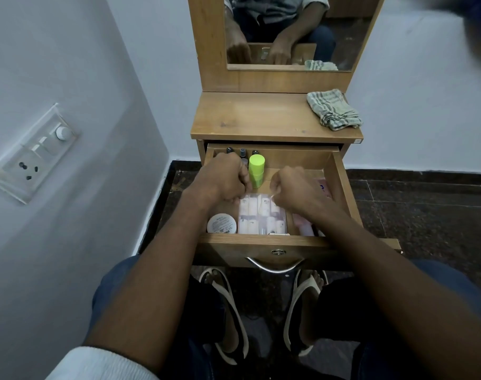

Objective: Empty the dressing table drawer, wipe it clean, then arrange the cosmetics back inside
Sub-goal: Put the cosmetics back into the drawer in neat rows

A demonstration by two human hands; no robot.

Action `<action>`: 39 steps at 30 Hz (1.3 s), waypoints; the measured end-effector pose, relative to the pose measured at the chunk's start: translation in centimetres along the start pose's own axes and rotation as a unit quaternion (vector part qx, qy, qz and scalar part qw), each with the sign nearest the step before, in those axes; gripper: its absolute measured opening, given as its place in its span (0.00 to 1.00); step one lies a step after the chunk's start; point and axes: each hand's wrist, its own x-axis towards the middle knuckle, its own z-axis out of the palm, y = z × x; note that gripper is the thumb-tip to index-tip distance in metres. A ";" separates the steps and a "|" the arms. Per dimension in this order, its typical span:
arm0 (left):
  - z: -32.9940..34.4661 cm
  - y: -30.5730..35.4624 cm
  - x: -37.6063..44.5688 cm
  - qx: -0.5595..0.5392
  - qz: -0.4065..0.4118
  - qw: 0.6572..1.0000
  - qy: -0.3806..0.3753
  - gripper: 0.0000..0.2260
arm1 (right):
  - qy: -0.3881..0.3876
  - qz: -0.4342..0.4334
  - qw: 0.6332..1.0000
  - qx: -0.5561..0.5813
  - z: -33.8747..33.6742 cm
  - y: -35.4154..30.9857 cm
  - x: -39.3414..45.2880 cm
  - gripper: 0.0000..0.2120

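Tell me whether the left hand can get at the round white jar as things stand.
Probably yes. The jar lies uncovered in the drawer's front left corner, just below the left hand, with nothing on top of it. But that hand is curled at the clear case and would have to let go first.

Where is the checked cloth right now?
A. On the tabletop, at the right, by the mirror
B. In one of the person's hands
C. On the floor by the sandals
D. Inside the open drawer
A: the checked cloth lies crumpled on the right of the tabletop, below the mirror, with both hands down in the drawer.
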 end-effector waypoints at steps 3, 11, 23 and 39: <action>-0.8 0.0 -0.8 -0.046 -0.005 0.997 0.062 0.13 | 0.060 0.016 0.998 0.010 -1.5 0.2 -0.7 0.08; 0.7 -1.0 -2.4 0.020 -0.024 0.999 0.013 0.12 | -0.041 0.004 0.999 0.023 -2.0 2.7 -0.8 0.17; 1.2 -0.4 -2.1 0.084 -0.031 0.996 0.006 0.08 | -0.053 -0.010 0.999 -0.004 -1.8 2.4 -0.8 0.20; 5.1 3.7 -5.2 -0.005 0.041 0.984 0.172 0.04 | 0.128 -0.010 0.992 -0.008 -1.3 0.8 -4.8 0.07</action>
